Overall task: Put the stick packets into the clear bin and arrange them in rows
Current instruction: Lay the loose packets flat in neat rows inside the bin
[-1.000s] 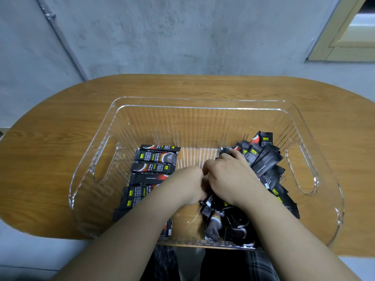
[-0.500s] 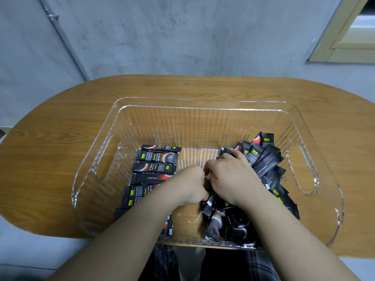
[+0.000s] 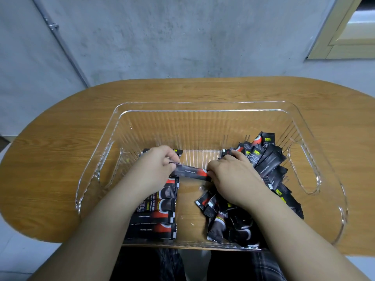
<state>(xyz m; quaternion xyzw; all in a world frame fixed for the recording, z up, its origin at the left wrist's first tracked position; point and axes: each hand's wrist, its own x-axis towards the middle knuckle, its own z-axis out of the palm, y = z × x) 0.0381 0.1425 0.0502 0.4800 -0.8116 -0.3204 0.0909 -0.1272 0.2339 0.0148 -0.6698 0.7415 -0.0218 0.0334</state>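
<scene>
A clear ribbed bin [image 3: 203, 126] sits on the wooden table. Black and red stick packets lie in it: a neat row [image 3: 156, 216] stacked along the left side and a loose heap [image 3: 267, 165] on the right. Both hands are inside the bin. My left hand [image 3: 156, 169] pinches the left end of one stick packet [image 3: 190, 171], held level above the bin floor. My right hand [image 3: 233, 177] pinches the same packet's right end and lies over the heap, hiding part of it.
The wooden oval table [image 3: 50, 169] extends on both sides of the bin. The bin has handle cut-outs on its left and right walls [image 3: 304, 169]. A grey concrete wall stands behind, with a window frame [image 3: 345, 33] at the upper right.
The hands were bunched together at the heap. My left hand has now moved left towards the row, and one packet is stretched between both hands.
</scene>
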